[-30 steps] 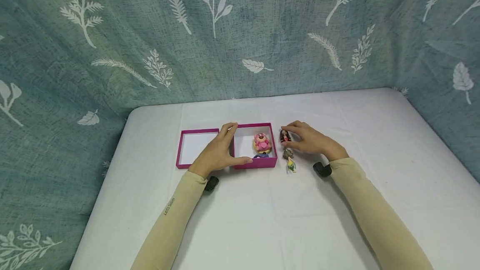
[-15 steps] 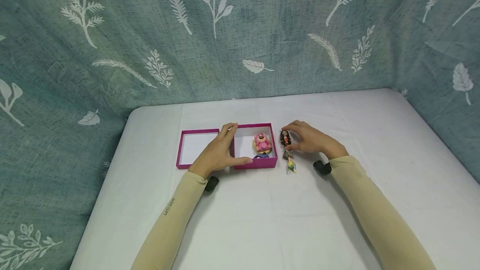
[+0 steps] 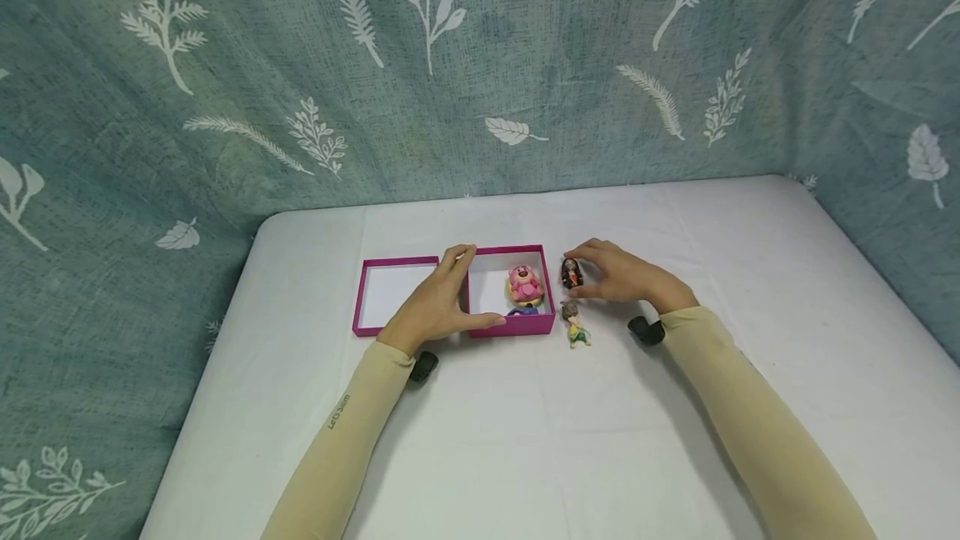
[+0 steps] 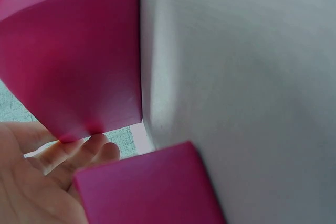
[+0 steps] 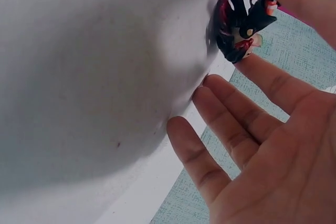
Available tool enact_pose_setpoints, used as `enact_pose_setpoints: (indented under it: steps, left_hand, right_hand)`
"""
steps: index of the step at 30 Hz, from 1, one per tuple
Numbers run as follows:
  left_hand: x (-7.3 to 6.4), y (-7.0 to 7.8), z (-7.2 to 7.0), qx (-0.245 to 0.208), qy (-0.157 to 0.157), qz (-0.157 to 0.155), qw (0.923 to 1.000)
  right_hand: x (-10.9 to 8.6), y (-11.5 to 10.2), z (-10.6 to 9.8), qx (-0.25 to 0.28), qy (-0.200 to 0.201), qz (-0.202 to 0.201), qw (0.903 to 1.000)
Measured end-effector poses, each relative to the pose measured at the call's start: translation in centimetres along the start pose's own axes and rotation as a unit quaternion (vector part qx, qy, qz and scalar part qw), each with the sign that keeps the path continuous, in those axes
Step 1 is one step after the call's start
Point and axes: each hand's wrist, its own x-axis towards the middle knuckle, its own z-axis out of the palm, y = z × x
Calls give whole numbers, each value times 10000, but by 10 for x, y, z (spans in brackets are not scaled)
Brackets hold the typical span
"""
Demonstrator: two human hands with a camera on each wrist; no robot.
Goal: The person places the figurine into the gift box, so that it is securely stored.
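My right hand [image 3: 628, 277] pinches a small, glossy black-and-red figurine with long dark hair [image 3: 572, 273] between thumb and index finger, the gap between them only as wide as the toy; the other three fingers reach out fairly straight, their tips at the soft white cloth [image 3: 480, 448]. The toy is just outside the right wall of a magenta box with smooth sides and a white interior [image 3: 513, 327]; whether its base bears on the cloth or hangs a little above it, I cannot tell.

My left hand [image 3: 435, 307] spans the left end of that box in a wide grip — thumb at the near wall, fingertips at the far one — and holds it across its sides. Inside, toward the right, sits a rounded pink bear figure [image 3: 524, 283] on a yellow base; a blue piece [image 3: 523, 312] shows in front of it, mostly hidden by the wall.

Nearer me than the pinched toy lies a slim figurine with brown hair and a yellow-green outfit [image 3: 577, 330]; left of the box lies a shallow, magenta-rimmed lid with a flat white inside [image 3: 390, 298] — partly covered by my left hand.
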Motion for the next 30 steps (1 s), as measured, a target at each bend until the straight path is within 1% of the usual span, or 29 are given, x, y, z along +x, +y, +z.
enact_pose_setpoints:
  steps: [4,7,14,22,30]
  left_hand:
    - [0,0,-1,0,-7,18,10000]
    - [-1,1,-1,-8,-12,15,10000]
    - [-1,1,-1,-8,-35,-56,10000]
    - [0,1,0,-15,13,-12,10000]
    - [-1,0,0,-4,9,-21,10000]
  right_hand:
    - [0,0,-1,-8,-48,10,10000]
    - [-1,0,-1,50,6,-15,10000]
    - [1,4,1,329,278,-100,9990]
    - [0,3,-6,580,660,-72,9961]
    - [-1,-2,-10,577,647,-53,9962]
